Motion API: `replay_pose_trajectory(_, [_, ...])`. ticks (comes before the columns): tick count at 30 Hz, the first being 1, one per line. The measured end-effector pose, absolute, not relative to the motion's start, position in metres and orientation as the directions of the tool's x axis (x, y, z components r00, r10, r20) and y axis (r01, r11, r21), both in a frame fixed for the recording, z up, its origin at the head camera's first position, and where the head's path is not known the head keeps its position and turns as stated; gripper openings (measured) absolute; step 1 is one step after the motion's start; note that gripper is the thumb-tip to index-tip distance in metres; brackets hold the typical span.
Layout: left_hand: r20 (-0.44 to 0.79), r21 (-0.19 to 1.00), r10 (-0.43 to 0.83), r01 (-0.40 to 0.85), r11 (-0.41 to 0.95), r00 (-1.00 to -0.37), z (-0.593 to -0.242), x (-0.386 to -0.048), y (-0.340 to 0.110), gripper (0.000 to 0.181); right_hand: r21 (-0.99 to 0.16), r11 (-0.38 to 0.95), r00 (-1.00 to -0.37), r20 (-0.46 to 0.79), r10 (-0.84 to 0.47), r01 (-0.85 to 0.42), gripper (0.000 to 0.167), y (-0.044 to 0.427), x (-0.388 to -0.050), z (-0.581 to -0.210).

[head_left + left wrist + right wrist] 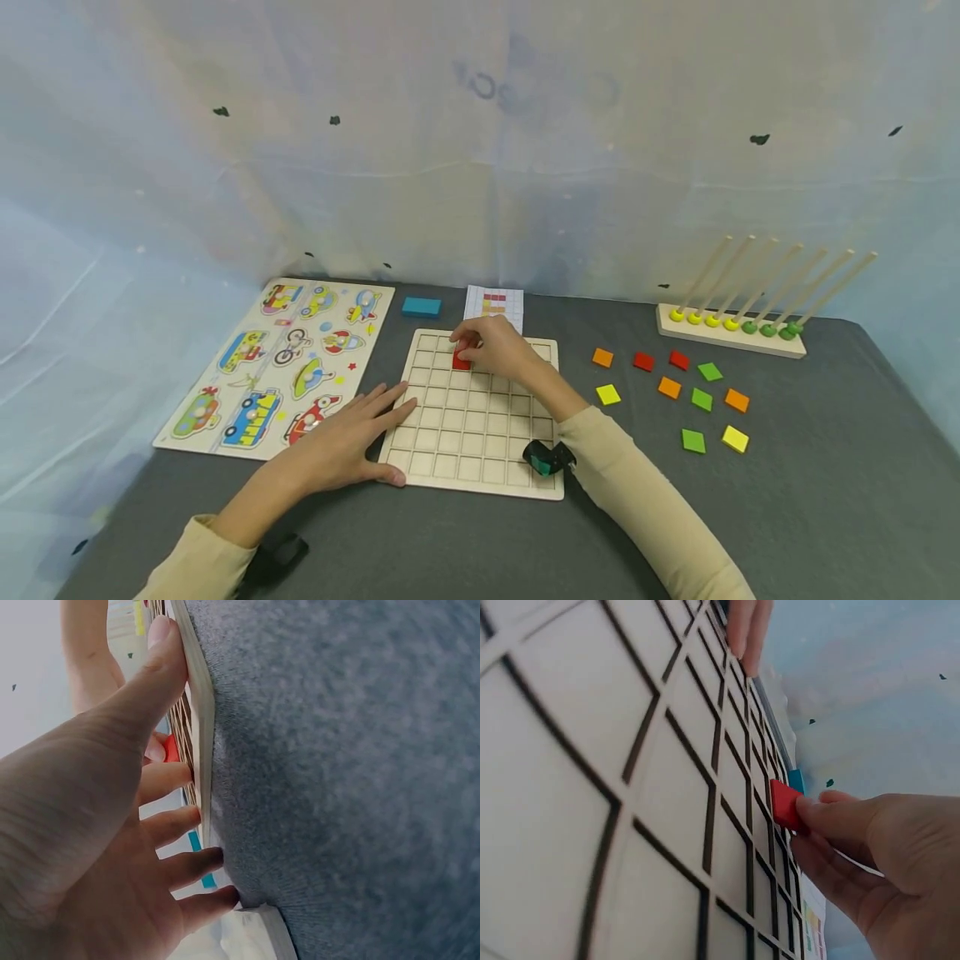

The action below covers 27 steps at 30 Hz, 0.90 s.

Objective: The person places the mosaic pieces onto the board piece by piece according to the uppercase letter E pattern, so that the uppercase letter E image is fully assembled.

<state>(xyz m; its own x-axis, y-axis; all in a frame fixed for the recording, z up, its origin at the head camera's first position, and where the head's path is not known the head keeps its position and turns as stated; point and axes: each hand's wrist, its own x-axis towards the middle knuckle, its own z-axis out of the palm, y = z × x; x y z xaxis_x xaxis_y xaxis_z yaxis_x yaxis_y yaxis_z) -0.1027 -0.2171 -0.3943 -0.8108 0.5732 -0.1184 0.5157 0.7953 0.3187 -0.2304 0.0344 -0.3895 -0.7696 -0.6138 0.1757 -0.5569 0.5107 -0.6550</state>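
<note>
A pale wooden grid board [465,421] lies flat on the dark table. Over its back rows, my right hand [498,348] pinches a red square tile [784,804] between thumb and fingers, at a cell left of the middle. Whether the tile sits fully in that cell is hard to tell. My left hand [341,442] rests at the board's left side with fingers spread, its thumb [161,637] at the front corner and fingertips along the edge. Just behind the board lies a paper sheet [510,305] printed with a coloured block pattern.
Loose orange, red, green and yellow tiles [701,400] are scattered to the right. A wooden rack [731,336] with upright pegs and beads stands at the back right. To the left lies a picture puzzle board [300,358], with a blue block [422,307] behind the grid.
</note>
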Motion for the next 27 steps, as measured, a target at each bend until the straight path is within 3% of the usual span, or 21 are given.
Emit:
replay_pose_trajectory(8, [-0.118, 0.322, 0.568, 0.51, 0.798, -0.814, -0.394, -0.102, -0.215, 0.102, -0.634, 0.569, -0.791, 0.113, -0.602, -0.524, 0.017, 0.033, -0.227, -0.389])
replay_pose_trajectory(16, [-0.117, 0.325, 0.561, 0.502, 0.801, -0.819, -0.396, -0.102, -0.216, 0.102, -0.58, 0.576, -0.755, 0.107, -0.647, -0.576, 0.019, 0.038, -0.224, -0.384])
replay_pose_trajectory(21, [-0.124, 0.336, 0.554, 0.491, 0.804, -0.823, -0.397, -0.101, -0.217, 0.103, -0.562, 0.56, -0.737, 0.138, -0.662, -0.608, 0.019, 0.06, -0.221, -0.374])
replay_pose_trajectory(27, [-0.111, 0.335, 0.564, 0.503, 0.797, -0.818, -0.398, -0.101, -0.217, 0.102, -0.561, 0.593, -0.767, 0.123, -0.63, -0.578, 0.022, 0.105, -0.215, -0.362])
